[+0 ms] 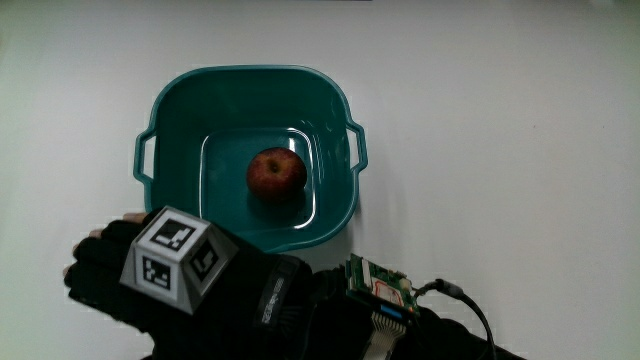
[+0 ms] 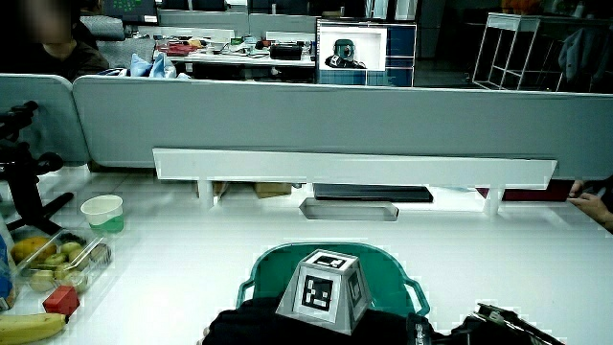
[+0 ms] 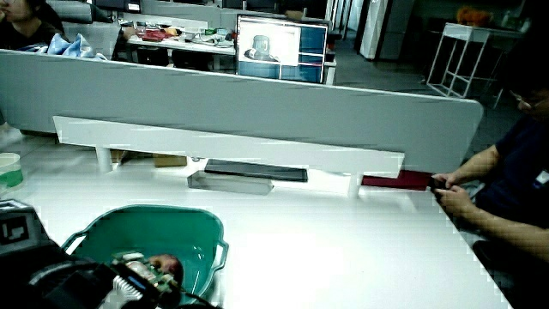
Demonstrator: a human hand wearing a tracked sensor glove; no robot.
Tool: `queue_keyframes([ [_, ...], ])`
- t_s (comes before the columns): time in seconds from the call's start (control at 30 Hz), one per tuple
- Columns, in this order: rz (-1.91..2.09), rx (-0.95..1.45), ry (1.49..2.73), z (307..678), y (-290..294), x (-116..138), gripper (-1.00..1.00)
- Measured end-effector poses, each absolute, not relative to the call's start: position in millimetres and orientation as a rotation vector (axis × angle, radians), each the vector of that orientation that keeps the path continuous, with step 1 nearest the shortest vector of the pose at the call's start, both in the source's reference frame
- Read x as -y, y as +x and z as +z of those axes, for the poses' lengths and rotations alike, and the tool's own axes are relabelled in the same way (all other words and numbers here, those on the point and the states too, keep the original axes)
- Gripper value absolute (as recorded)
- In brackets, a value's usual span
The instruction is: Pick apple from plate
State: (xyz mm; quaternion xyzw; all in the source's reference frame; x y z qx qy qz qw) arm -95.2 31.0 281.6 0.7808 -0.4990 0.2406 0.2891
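Note:
A red apple [image 1: 276,174] lies in the middle of a teal basin [image 1: 250,75] with two handles; there is no plate. The gloved hand [image 1: 105,272] rests just nearer to the person than the basin, beside its near rim, apart from the apple. Its fingers look relaxed and hold nothing. The patterned cube [image 1: 178,258] sits on the hand's back. In both side views the basin [image 2: 287,255] [image 3: 146,211] shows with the cube [image 2: 326,287] in front of it. The apple [image 3: 167,264] peeks out in a side view and is hidden in the remaining one.
A small circuit board [image 1: 382,285] with a cable sits on the forearm. Near the table's edge stand a green cup [image 2: 103,213], a clear box of fruit [image 2: 57,261] and a banana [image 2: 29,328]. A dark tray [image 2: 348,209] lies under a white rail [image 2: 354,168] by the partition [image 2: 306,115].

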Motion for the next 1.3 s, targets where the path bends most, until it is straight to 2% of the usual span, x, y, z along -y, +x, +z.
queue_keyframes([
  [0.23,0.565,1.233,2.130,306.2,-89.3,-13.1,0.00],
  [0.27,0.605,1.205,2.035,327.5,-92.1,-12.0,0.00],
  [0.3,0.634,1.201,2.095,310.2,-86.0,-7.3,0.00],
  [0.4,0.587,1.167,2.148,317.7,-81.6,0.5,0.00],
  [0.47,0.623,1.146,2.081,329.2,-80.0,5.6,0.00],
  [0.5,0.560,1.116,2.149,336.2,-78.9,8.1,0.00],
  [0.53,0.571,1.119,2.114,340.4,-77.4,11.1,0.00],
  [0.6,0.588,1.080,2.174,334.8,-70.5,17.8,0.00],
  [0.73,0.626,1.001,2.140,358.2,-62.5,32.9,0.00],
  [0.8,0.558,0.959,2.189,362.4,-57.4,38.4,0.00],
  [0.9,0.560,0.918,2.165,377.3,-52.0,45.6,0.00],
  [0.97,0.522,0.881,2.200,381.9,-47.6,50.0,0.00],
  [1.07,0.524,0.840,2.175,394.6,-41.8,55.4,0.00],
  [1.3,0.418,0.736,2.210,416.5,-29.8,65.1,0.00],
])
